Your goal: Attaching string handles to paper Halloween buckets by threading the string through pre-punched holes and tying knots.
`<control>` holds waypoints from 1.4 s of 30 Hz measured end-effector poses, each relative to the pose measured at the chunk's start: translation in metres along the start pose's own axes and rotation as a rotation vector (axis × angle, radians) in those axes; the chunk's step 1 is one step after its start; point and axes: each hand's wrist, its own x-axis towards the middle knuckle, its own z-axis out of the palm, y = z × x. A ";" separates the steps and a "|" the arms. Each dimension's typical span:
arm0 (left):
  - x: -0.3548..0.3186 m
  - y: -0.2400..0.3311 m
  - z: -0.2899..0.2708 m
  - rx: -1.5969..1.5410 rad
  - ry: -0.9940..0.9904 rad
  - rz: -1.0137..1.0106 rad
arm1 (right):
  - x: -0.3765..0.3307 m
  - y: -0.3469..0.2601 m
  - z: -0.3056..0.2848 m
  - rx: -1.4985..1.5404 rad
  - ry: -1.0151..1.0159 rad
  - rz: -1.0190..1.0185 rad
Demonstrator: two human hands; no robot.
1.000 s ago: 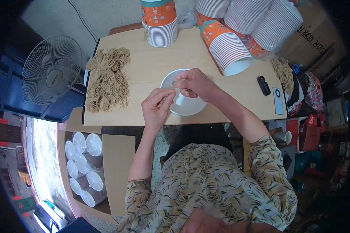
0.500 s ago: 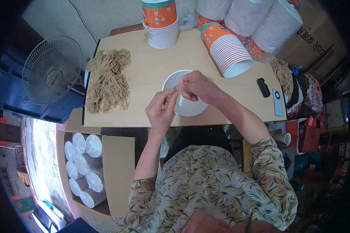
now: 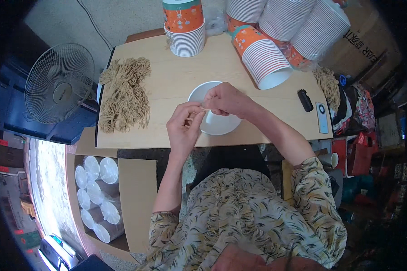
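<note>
Over a white paper bucket [image 3: 220,127] at the table's near edge, my two hands meet with their fingertips almost touching. My left hand [image 3: 184,124] is closed in a pinch, and my right hand [image 3: 226,100] is curled shut beside it. A short bit of thin tan cord [image 3: 205,109] shows between the fingertips; most of it is hidden by the fingers. To the left on the table lies a thick bundle of tan cords [image 3: 124,97], apart from both hands.
Orange-and-white bucket stacks stand [image 3: 185,34] and lie [image 3: 264,58] at the back. A black object [image 3: 305,100] and a phone [image 3: 322,118] rest at right. Left are a fan [image 3: 61,86] and, below the table, an open carton [image 3: 138,203] of wrapped white cups.
My left hand has turned slightly and shifted a little left, its fingers more bent. The right fingers have curled in tighter, and a bit of cord now shows between the hands.
</note>
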 end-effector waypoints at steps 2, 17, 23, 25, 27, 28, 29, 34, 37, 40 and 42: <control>-0.002 -0.004 -0.005 -0.103 -0.050 -0.178 | -0.003 0.000 0.001 -0.036 0.062 -0.077; 0.004 0.003 -0.013 -0.490 -0.122 -0.702 | -0.042 0.029 0.035 -0.443 0.411 -0.789; 0.001 0.002 -0.010 -0.457 -0.123 -0.693 | -0.034 0.044 0.037 -0.438 0.476 -0.836; 0.000 0.000 -0.009 -0.463 -0.117 -0.691 | -0.034 0.046 0.037 -0.442 0.481 -0.840; -0.002 -0.003 -0.009 -0.558 -0.107 -0.682 | -0.032 0.048 0.037 -0.427 0.490 -0.849; -0.002 -0.003 -0.009 -0.557 -0.105 -0.683 | -0.032 0.048 0.037 -0.426 0.488 -0.849; -0.002 -0.004 -0.008 -0.558 -0.103 -0.674 | -0.032 0.049 0.038 -0.422 0.496 -0.846; -0.002 -0.005 -0.006 -0.560 -0.085 -0.676 | -0.035 0.048 0.040 -0.402 0.521 -0.807; -0.003 -0.006 -0.005 -0.560 -0.066 -0.680 | -0.037 0.046 0.039 -0.431 0.513 -0.797; -0.005 -0.005 -0.002 -0.548 -0.050 -0.670 | -0.038 0.043 0.039 -0.470 0.522 -0.796; -0.008 -0.008 0.001 -0.420 -0.057 -0.535 | -0.038 0.043 0.037 -0.488 0.464 -0.772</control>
